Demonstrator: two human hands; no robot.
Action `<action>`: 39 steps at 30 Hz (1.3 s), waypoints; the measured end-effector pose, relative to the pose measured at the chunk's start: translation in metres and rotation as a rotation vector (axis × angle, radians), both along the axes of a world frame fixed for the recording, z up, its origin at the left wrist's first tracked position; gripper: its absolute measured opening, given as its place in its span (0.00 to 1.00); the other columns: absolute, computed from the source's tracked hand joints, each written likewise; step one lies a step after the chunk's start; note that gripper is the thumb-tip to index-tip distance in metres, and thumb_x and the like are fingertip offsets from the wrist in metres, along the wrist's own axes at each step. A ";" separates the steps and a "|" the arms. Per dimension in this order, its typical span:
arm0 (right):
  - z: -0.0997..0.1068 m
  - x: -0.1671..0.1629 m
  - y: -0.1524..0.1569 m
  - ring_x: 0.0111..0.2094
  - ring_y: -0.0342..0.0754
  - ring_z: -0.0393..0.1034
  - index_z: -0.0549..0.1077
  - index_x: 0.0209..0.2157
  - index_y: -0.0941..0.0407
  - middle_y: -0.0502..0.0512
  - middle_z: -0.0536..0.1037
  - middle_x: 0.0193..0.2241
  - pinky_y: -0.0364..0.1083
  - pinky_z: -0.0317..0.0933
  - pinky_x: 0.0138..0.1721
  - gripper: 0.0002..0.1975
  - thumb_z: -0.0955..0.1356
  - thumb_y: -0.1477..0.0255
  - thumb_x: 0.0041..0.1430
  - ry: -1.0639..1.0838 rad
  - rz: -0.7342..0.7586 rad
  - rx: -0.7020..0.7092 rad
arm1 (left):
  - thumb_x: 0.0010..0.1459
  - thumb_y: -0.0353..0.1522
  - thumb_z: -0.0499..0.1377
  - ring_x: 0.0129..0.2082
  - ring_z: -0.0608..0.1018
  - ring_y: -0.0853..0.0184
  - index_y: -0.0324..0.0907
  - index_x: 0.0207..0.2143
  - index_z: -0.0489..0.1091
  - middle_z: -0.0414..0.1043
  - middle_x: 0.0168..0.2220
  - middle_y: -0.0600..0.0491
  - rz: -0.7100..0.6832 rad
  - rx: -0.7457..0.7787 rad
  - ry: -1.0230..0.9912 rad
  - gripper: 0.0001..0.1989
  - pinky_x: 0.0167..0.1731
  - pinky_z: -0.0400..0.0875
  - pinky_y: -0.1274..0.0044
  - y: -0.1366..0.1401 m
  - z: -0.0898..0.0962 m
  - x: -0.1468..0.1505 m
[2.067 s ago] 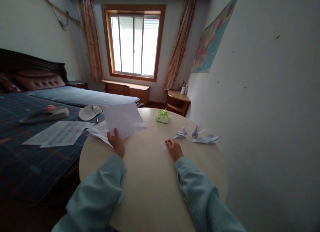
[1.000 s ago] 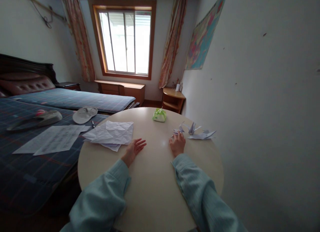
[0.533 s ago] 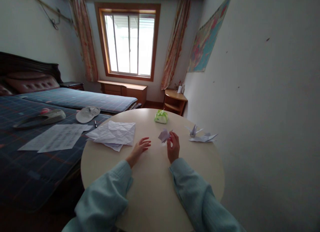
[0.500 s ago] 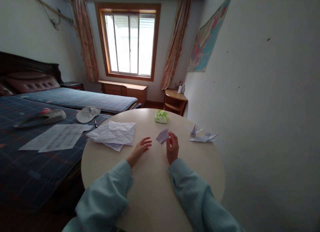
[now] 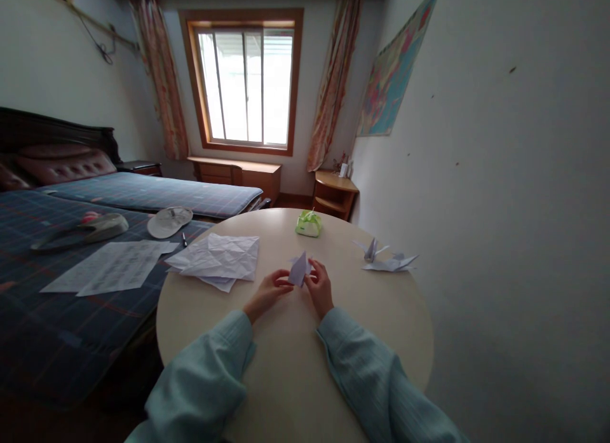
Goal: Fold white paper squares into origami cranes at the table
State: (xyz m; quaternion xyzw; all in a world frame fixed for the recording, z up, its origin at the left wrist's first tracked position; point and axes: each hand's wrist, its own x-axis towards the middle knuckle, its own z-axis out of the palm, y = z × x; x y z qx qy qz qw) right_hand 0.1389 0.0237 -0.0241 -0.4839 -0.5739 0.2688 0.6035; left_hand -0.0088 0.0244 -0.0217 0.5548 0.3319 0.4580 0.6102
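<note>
A small folded paper [image 5: 298, 270], pale and upright with a pointed top, is held just above the round table [image 5: 295, 379]. My right hand [image 5: 319, 285] pinches its right side between thumb and fingers. On the other side, my left hand [image 5: 269, 294] has its thumb and fingertips closed at the paper's lower left corner. The exact contact of the left fingertips is hard to see. Two folded paper cranes, one standing [image 5: 370, 251] and one lying flatter [image 5: 391, 264], rest to the right of my hands.
Creased white sheets [image 5: 219, 255] lie stacked at the table's left. A green tissue pack [image 5: 309, 223] sits near the far edge. Left of the table is a bed [image 5: 119, 316] with printed sheets [image 5: 109, 265], a pen [image 5: 184, 239] and a cap [image 5: 169, 221]. The wall [image 5: 500, 271] stands close on the right.
My right hand has brought the folded paper left and turned it more upright. My left hand, apart from it and open before, has closed in at its left corner.
</note>
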 end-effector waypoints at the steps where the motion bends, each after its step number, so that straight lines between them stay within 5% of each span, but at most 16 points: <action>1: 0.000 0.000 0.000 0.35 0.45 0.66 0.65 0.45 0.57 0.61 0.62 0.47 0.45 0.66 0.34 0.20 0.62 0.71 0.47 -0.002 0.008 0.005 | 0.36 0.32 0.65 0.34 0.75 0.66 0.38 0.36 0.67 0.73 0.33 0.49 0.001 -0.002 0.006 0.21 0.34 0.66 0.78 0.000 -0.001 0.000; 8: 0.001 0.000 0.000 0.31 0.43 0.66 0.65 0.45 0.58 0.61 0.62 0.47 0.45 0.66 0.35 0.20 0.62 0.69 0.48 -0.004 0.022 0.036 | 0.36 0.34 0.64 0.31 0.74 0.67 0.37 0.30 0.70 0.73 0.29 0.50 0.112 0.054 0.015 0.15 0.34 0.66 0.76 0.005 0.001 0.002; 14: 0.000 -0.002 -0.001 0.30 0.42 0.66 0.64 0.47 0.57 0.62 0.61 0.49 0.45 0.66 0.33 0.24 0.65 0.65 0.48 -0.016 0.043 0.055 | 0.37 0.32 0.62 0.31 0.73 0.68 0.37 0.19 0.71 0.72 0.35 0.48 0.149 0.173 0.042 0.07 0.34 0.65 0.77 0.008 -0.002 0.001; 23: -0.006 -0.006 -0.001 0.51 0.54 0.56 0.54 0.54 0.57 0.65 0.54 0.53 0.50 0.63 0.43 0.38 0.70 0.64 0.41 -0.166 0.064 0.217 | 0.39 0.30 0.58 0.30 0.72 0.69 0.38 0.15 0.69 0.71 0.30 0.51 0.289 0.228 0.008 0.05 0.30 0.65 0.79 0.007 -0.002 -0.001; 35: -0.004 -0.005 -0.005 0.46 0.52 0.62 0.51 0.55 0.55 0.65 0.49 0.55 0.49 0.66 0.39 0.38 0.69 0.69 0.43 -0.072 0.025 0.240 | 0.42 0.39 0.59 0.30 0.73 0.68 0.38 0.32 0.65 0.71 0.30 0.51 0.268 0.112 -0.025 0.15 0.29 0.67 0.78 0.009 0.009 0.011; 39: 0.001 -0.007 -0.009 0.39 0.47 0.65 0.50 0.55 0.53 0.64 0.48 0.56 0.48 0.67 0.37 0.37 0.69 0.71 0.44 -0.028 0.003 0.239 | 0.39 0.40 0.61 0.31 0.73 0.68 0.37 0.33 0.68 0.72 0.32 0.49 0.196 0.179 0.070 0.19 0.30 0.66 0.78 0.008 0.013 0.012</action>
